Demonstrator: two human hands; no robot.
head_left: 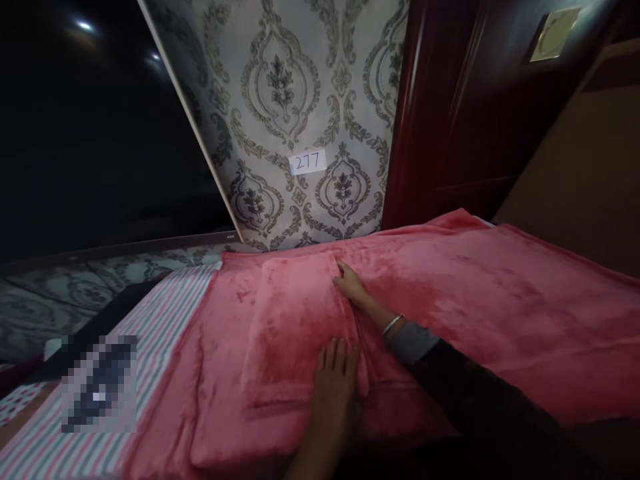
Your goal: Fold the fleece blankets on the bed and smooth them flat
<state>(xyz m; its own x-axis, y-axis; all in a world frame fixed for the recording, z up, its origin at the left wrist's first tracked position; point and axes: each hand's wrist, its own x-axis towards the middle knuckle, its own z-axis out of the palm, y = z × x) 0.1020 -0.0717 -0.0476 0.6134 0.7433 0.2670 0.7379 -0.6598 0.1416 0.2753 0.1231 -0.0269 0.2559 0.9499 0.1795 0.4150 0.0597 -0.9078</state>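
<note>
A pink plush cloth (295, 313), folded into a rectangle, lies on a larger pink plush blanket (480, 293). My left hand (335, 380) rests flat over its near right part, fingers stretched out and slightly apart. At the far right corner of the folded cloth, my right hand (349, 283) has its thumb and fingers closed on the edge. A thin bangle (393, 325) circles my right wrist. Part of the right side of the folded cloth is hidden under my left hand.
A striped sheet (175, 313) shows to the left, with a blurred-out item (99, 385) on it. Behind stand a large black screen (110, 133), a patterned wall (280, 40) with a paper label (307, 161) reading 277, and a dark red wood panel (450, 100).
</note>
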